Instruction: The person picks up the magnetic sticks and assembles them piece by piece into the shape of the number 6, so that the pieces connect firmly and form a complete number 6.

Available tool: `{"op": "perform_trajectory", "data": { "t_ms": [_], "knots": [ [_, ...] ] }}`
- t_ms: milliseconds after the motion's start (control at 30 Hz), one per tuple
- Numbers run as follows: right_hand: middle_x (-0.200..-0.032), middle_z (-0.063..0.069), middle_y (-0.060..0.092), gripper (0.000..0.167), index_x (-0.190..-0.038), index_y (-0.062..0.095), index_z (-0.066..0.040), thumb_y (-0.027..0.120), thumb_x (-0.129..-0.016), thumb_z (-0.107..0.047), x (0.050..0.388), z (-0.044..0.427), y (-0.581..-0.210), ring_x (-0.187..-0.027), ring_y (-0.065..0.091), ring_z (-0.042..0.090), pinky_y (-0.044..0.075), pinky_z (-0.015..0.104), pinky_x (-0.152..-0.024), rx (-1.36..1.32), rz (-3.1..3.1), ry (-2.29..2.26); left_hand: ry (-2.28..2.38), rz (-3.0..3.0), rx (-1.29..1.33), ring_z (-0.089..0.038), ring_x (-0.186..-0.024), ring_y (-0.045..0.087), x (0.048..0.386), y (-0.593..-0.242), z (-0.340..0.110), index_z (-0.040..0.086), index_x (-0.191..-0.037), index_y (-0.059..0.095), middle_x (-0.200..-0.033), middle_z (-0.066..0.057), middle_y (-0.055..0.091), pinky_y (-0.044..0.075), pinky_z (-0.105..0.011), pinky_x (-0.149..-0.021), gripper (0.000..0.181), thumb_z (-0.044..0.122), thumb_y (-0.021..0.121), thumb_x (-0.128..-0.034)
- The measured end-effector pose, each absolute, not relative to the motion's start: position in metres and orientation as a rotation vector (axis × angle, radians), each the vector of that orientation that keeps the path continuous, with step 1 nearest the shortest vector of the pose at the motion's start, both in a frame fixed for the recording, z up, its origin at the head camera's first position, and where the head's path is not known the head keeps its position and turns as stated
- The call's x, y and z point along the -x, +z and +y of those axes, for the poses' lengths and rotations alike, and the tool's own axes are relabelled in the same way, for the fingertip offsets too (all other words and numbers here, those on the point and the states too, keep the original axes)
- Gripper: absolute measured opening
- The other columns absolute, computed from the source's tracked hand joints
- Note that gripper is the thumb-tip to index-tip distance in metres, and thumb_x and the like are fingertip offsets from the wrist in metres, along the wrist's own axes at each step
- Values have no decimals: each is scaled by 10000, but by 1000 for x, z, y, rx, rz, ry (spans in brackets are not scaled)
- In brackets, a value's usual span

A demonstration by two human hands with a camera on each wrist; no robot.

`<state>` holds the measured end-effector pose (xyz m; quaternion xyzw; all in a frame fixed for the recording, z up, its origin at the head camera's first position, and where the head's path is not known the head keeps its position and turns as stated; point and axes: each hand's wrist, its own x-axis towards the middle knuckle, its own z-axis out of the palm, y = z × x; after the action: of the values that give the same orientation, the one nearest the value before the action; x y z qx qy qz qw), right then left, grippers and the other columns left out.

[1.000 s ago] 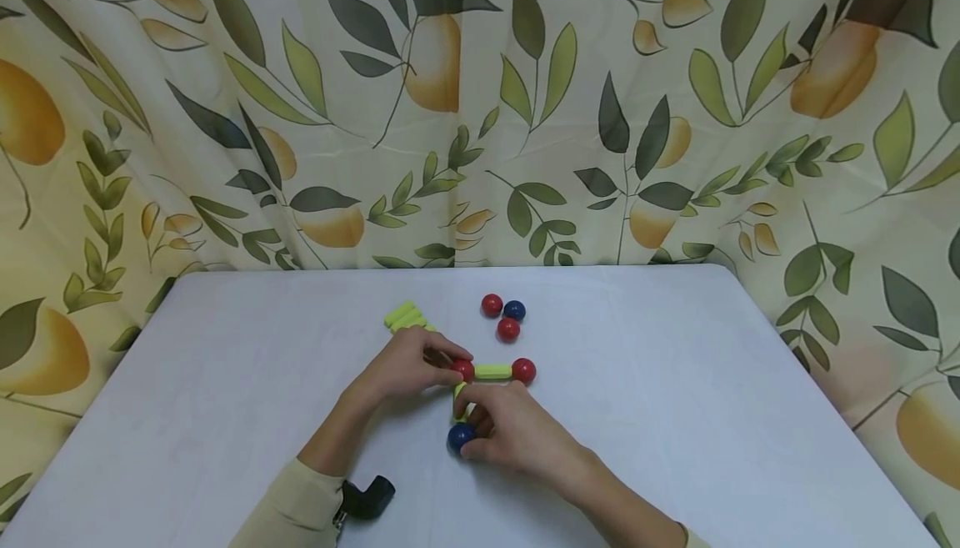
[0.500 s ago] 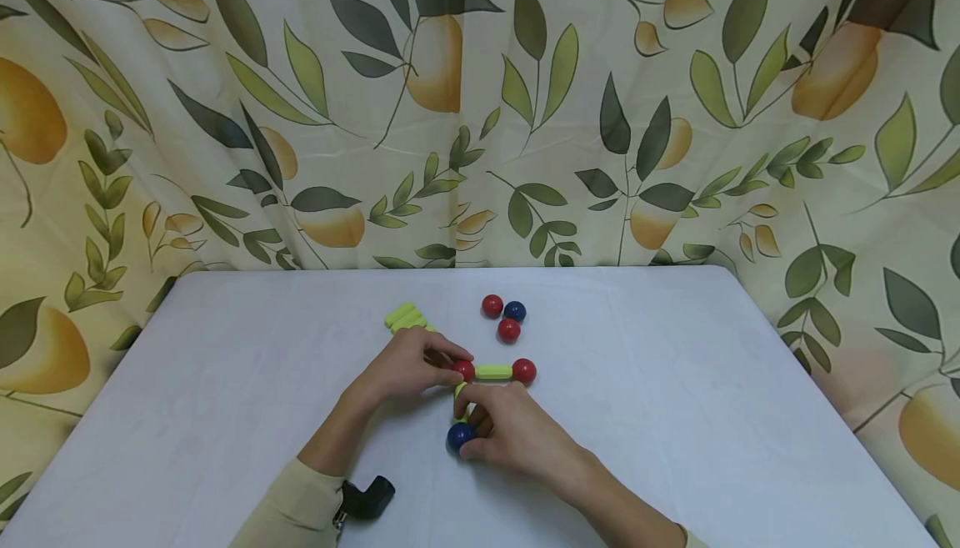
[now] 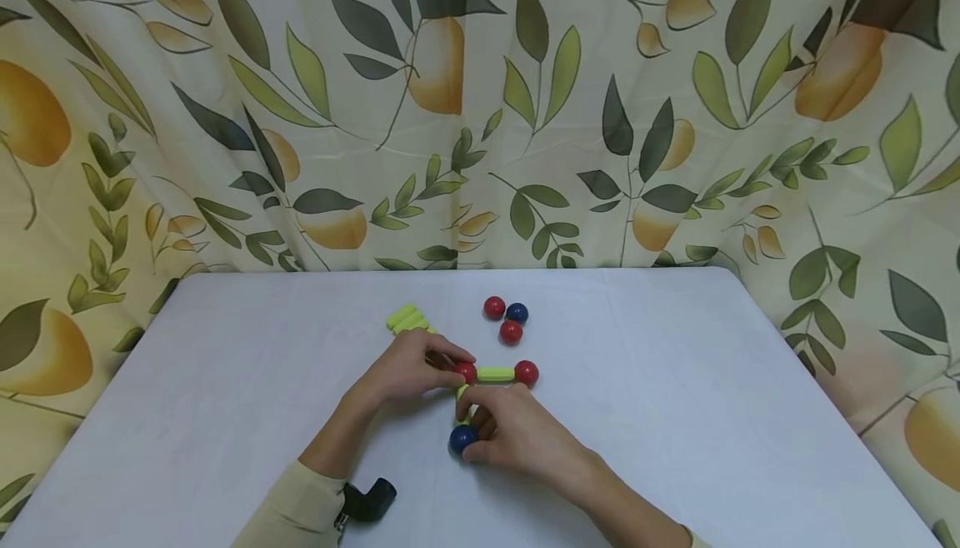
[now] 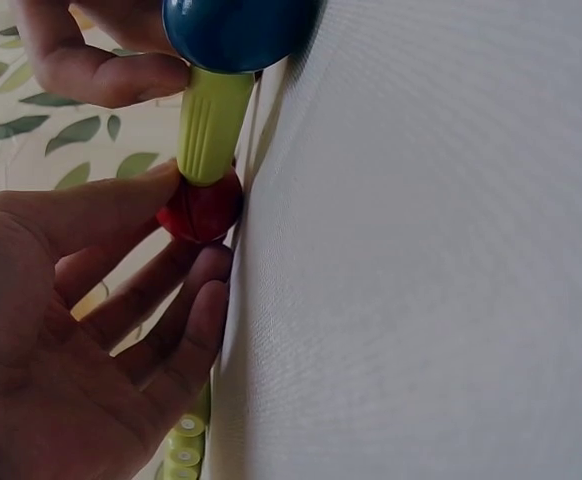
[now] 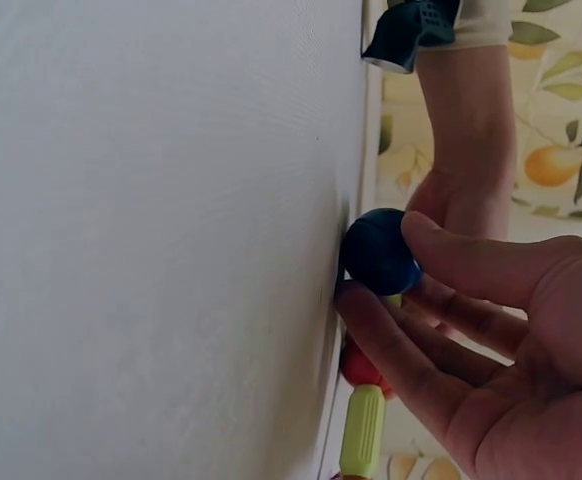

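Two yellow-green rods and three balls are joined in an L on the white table. My left hand (image 3: 408,362) pinches the red ball (image 3: 467,372) at the corner between thumb and fingers. From that ball one rod (image 3: 496,374) runs right to a second red ball (image 3: 527,373). The other rod (image 4: 214,125) comes toward me and ends in a blue ball (image 3: 462,439). Thumb and fingers of my right hand (image 3: 517,431) hold this blue ball, partly covering the rod in the head view. In the right wrist view the blue ball (image 5: 382,252) sits close to the tabletop.
Behind the L lie two loose red balls (image 3: 494,308) and a loose blue ball (image 3: 517,313), close together. Several yellow-green rods (image 3: 407,319) lie side by side beyond my left hand. A black device (image 3: 369,500) is strapped at my left wrist. A patterned curtain (image 3: 570,114) hangs behind the table.
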<state>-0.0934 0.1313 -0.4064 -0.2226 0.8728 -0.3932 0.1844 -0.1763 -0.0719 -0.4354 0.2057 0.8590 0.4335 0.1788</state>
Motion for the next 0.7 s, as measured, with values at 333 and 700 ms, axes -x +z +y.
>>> {"op": "perform_trajectory", "data": {
  "t_ms": [333, 700],
  "knots": [
    [-916, -12, 757, 276, -1079, 724, -131, 843, -838, -68, 96, 138, -401, -811, 711, 95, 580, 220, -732, 609, 2445, -1092, 1242, 2414, -579, -137, -952, 663, 177, -436, -72, 235, -1143, 817, -1070, 60, 784, 557, -310, -854, 242, 178, 819, -908],
    [-942, 7, 776, 241, -1087, 750, -119, 820, -862, -71, 106, 154, -391, -838, 712, 112, 569, 256, -736, 602, 2578, -1060, 1236, 2422, -558, -138, -946, 666, 176, -435, -71, 222, -1149, 817, -1055, 62, 778, 550, -315, -862, 247, 174, 818, -907]
  ]
}}
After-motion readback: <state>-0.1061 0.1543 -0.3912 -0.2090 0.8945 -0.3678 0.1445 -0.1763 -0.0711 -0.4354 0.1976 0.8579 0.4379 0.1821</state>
